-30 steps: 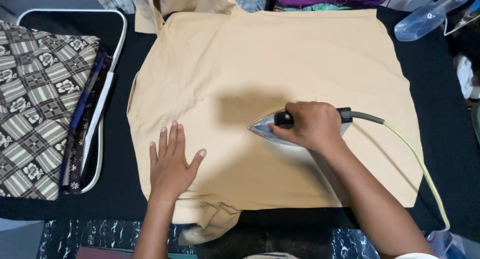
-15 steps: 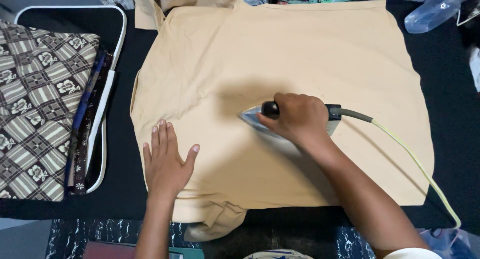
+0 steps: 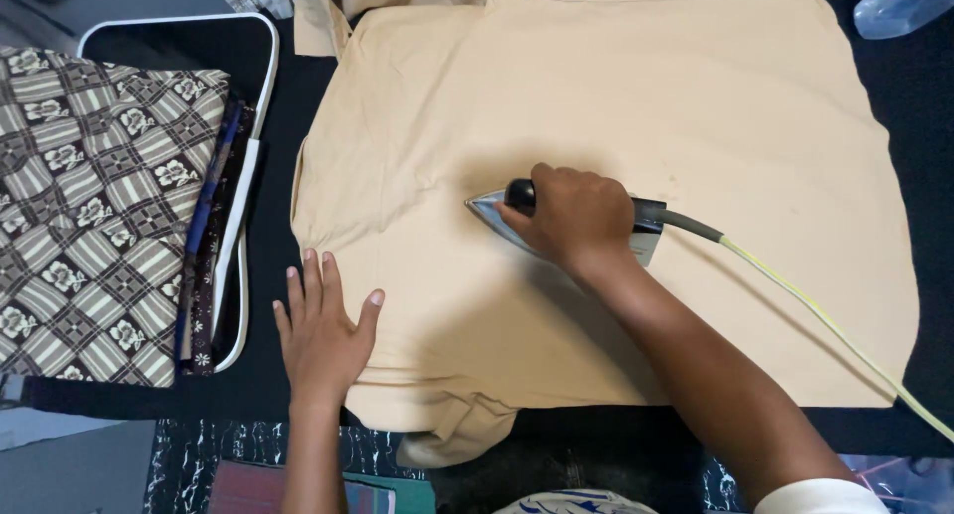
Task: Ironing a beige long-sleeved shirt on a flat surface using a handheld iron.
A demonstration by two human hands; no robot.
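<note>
A tan shirt (image 3: 616,96) lies spread flat on a black ironing surface (image 3: 273,156). My right hand (image 3: 571,216) grips the black handle of a clothes iron (image 3: 492,211), whose metal tip points left on the middle of the shirt. A grey and yellow cord (image 3: 815,310) trails from the iron's back to the right edge. My left hand (image 3: 320,335) lies flat, fingers spread, on the shirt's lower left edge, partly on the black surface.
A stack of folded brown patterned cloth (image 3: 99,206) lies at the left, over a white-rimmed tray (image 3: 260,86). A clear plastic bottle (image 3: 899,7) sits at the top right. More clothes are piled along the far edge.
The iron and my right hand have slid left and away across the shirt. My left hand has shifted left toward the shirt's edge. The view has moved, so everything sits further right.
</note>
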